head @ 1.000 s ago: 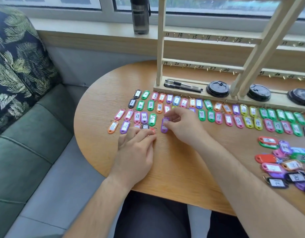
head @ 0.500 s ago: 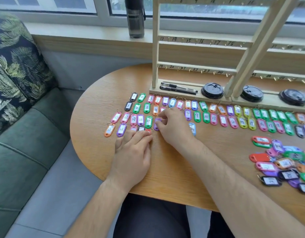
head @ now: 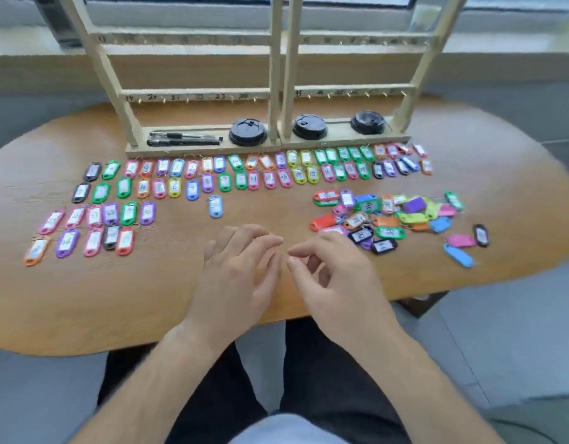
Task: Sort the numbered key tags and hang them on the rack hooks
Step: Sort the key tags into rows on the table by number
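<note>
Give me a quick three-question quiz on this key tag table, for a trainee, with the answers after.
1. True or false: the left hand and the right hand both hold nothing.
2. Where is the unsorted pile of tags? A: on the windowsill. B: on the table, at the person's right. C: under the left hand.
3. How many black lids sit on the base of the rack?
Key: 1 true. 2 B. 3 three.

Empty hands point(head: 238, 277), sorted key tags point(head: 193, 177), rack point(head: 276, 91)
</note>
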